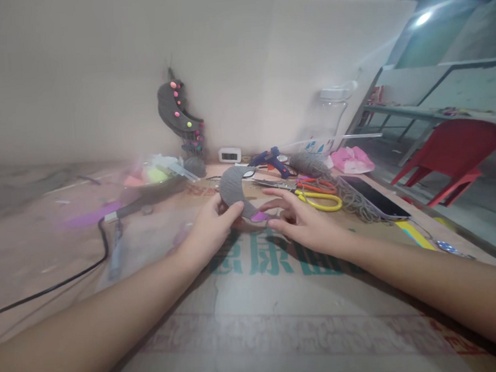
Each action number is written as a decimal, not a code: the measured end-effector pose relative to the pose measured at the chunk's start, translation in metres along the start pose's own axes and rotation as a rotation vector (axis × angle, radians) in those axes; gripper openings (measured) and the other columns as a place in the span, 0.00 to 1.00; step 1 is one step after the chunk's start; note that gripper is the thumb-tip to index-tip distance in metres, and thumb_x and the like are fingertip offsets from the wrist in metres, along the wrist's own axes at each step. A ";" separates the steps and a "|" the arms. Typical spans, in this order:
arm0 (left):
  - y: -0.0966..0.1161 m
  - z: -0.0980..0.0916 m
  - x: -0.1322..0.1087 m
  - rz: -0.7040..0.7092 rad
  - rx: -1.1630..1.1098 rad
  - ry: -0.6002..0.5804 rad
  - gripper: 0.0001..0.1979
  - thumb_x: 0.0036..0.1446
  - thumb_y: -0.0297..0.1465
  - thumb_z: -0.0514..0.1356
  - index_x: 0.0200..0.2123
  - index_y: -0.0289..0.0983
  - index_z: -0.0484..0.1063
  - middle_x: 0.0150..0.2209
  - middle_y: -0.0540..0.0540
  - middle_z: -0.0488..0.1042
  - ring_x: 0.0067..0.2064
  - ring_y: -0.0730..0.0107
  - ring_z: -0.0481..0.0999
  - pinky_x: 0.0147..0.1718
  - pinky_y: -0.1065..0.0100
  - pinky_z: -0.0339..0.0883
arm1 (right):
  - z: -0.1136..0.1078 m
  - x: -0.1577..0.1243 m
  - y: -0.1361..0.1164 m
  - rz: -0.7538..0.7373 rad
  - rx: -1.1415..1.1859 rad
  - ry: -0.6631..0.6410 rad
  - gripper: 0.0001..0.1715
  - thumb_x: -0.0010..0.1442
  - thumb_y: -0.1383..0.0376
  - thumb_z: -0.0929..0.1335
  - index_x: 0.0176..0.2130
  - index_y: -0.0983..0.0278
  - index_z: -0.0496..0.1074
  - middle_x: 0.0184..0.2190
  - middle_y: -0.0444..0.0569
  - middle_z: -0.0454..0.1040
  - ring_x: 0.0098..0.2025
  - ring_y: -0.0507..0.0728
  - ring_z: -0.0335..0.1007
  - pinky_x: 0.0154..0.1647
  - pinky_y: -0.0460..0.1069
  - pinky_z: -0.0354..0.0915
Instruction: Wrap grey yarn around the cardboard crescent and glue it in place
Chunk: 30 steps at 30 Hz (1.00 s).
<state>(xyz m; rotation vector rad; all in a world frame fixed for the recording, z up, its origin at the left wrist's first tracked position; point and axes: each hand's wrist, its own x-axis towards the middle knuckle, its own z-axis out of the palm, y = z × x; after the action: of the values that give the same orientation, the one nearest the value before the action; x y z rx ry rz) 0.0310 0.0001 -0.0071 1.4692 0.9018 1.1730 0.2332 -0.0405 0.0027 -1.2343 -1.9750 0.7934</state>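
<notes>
My left hand (217,225) grips a crescent moon shape (230,188) wrapped in grey yarn, thumb on its front and fingers behind. The lower tip of the crescent shows a bare purple patch (258,216). Beside that tip is my right hand (295,219), its fingers bent and apart; whether a fingertip touches the crescent or a yarn strand, I cannot tell. Just beyond the right hand lie scissors (323,199) with yellow and orange handles. A heap of loose grey yarn (359,201) spreads to their right.
A finished-looking grey moon ornament (172,109) with coloured pompoms hangs on the wall. At the back are a small clock (230,155), a blue glue gun (274,161), a clear bottle (330,115) and a pink bag (352,160). A phone (374,196) lies right; a black cable (68,282) runs left.
</notes>
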 end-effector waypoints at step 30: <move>0.002 0.005 -0.004 0.053 0.082 -0.166 0.07 0.50 0.31 0.60 0.35 0.38 0.72 0.35 0.47 0.77 0.37 0.66 0.74 0.36 0.69 0.66 | 0.011 0.007 -0.013 -0.708 -0.521 0.126 0.10 0.66 0.65 0.63 0.35 0.63 0.73 0.27 0.46 0.72 0.30 0.52 0.66 0.34 0.48 0.62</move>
<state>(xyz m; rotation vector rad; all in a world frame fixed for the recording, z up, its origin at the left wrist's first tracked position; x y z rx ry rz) 0.0350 -0.0057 -0.0062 1.6401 0.8089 1.0456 0.2153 -0.0408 0.0077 -0.7065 -2.3545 -0.1560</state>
